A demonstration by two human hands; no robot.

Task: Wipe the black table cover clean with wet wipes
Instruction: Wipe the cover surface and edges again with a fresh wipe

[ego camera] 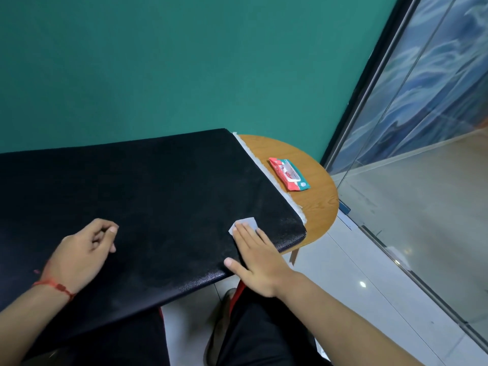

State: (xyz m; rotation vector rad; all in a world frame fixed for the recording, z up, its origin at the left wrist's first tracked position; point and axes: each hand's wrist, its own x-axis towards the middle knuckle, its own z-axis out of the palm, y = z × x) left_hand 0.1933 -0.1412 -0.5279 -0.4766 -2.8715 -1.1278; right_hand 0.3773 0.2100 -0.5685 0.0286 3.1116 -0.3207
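**Position of parts.** The cover [158, 186] lies over the desk [317, 207], whose bare wooden end shows past the cover's right edge. The wipe [248, 222] lies flat on the cover near its front right corner, pinned under the right hand [253, 257]. The pack [289, 174] lies on the bare wood just beside the cover's white hem [266, 170], well apart from both hands.

**Risks.**
1. Wipe slips free. It is held by downward pressure alone, not gripped. A fast stroke or light pressure would probably leave it behind or bunch it.
2. Cover shifts. It appears to lie loose, with its front edge draped over the desk. A hard stroke toward the corner could drag or ruck it, and the left hand [84, 249] is not pinning it flat.
3. Overrun. The wipe is close to the front edge and the right corner. A stroke carried too far would take it off the cover.
4. Missed area. Most of the cover lies left of and beyond the wipe, and nothing on the surface shows which part is done.

**Hand pose.**
- **Right hand:** palm down, with its fingers [245, 239] straight and together, pressing on the wipe. The thumb is spread left at the cover's front edge.
- **Left hand:** over the cover's left part; contact cannot be told. Its fingers [105, 231] are loosely curled and hold nothing.
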